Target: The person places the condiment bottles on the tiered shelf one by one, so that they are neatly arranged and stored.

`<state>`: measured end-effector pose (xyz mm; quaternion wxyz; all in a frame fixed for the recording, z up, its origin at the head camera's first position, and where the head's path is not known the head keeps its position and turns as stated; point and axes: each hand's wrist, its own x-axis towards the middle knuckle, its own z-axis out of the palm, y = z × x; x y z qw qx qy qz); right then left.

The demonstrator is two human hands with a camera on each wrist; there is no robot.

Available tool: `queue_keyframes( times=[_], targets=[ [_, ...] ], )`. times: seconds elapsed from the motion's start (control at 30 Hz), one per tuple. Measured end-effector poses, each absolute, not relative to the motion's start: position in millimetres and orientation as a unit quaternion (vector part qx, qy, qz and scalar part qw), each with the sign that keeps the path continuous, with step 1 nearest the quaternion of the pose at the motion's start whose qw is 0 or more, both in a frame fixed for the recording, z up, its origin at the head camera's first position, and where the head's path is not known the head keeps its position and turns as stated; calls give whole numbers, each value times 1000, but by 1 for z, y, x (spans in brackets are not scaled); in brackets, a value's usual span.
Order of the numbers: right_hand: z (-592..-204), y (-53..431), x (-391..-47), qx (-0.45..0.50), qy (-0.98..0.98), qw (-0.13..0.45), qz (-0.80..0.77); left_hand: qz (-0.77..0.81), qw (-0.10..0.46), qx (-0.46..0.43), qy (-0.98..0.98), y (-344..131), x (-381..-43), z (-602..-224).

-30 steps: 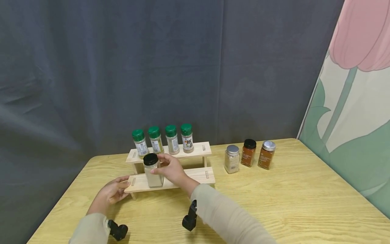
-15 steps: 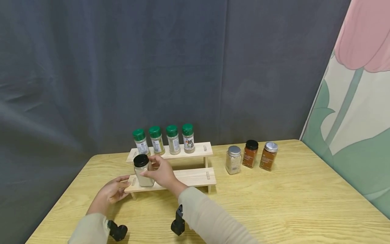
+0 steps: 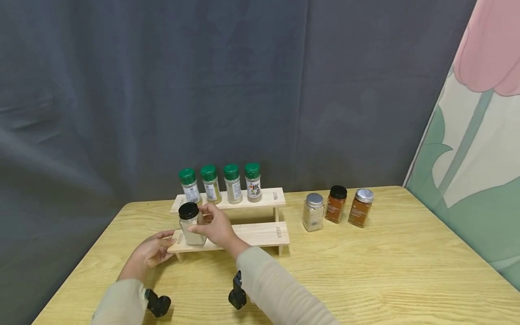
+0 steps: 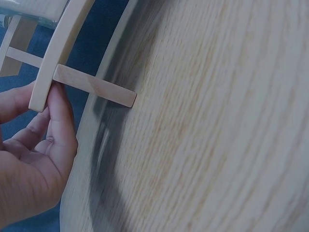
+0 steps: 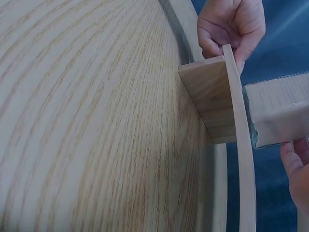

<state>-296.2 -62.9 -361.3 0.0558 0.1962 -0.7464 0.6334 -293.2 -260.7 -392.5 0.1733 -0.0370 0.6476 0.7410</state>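
Observation:
A two-tier wooden spice rack (image 3: 256,235) stands on the table. My left hand (image 3: 153,249) pinches the left end of its lower board; the left wrist view shows the fingers (image 4: 59,113) at the board's underside. My right hand (image 3: 217,228) grips a square clear jar (image 3: 195,234) of pale powder with a black lid, upright at the left part of the lower tier. In the right wrist view the jar's base (image 5: 249,116) is right at the board. Several green-capped spice bottles (image 3: 234,186) line the upper tier.
To the right of the rack stand a silver-lidded jar (image 3: 313,213) of pale contents, a black-lidded jar (image 3: 336,205) and a silver-lidded jar (image 3: 360,209), the latter two reddish-brown. A dark curtain (image 3: 227,90) hangs behind the table (image 3: 365,271).
My right hand has moved left with the black-lidded jar along the lower tier, mostly in the first half second. The left hand has kept its place on the rack.

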Motion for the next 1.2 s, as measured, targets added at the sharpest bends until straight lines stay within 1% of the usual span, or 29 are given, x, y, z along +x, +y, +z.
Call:
queue_keyframes(
  times=[0.23, 0.53, 0.83, 1.03, 1.2],
  targets=[
    [-362, -64, -298, 205, -737, 41, 643, 745, 174, -48, 642, -261, -293, -392],
    [-358, -65, -299, 212, -740, 27, 637, 756, 177, -38, 629, -261, -294, -388],
    [-350, -59, -298, 218, -763, -16, 608, 748, 176, -46, 638, -261, -292, -392],
    [-343, -46, -297, 211, -772, -11, 600, 748, 169, -45, 640, -261, -294, -395],
    [-330, -30, -283, 213, -757, -11, 618, 739, 159, -58, 652, -261, -294, -394]
  ],
)
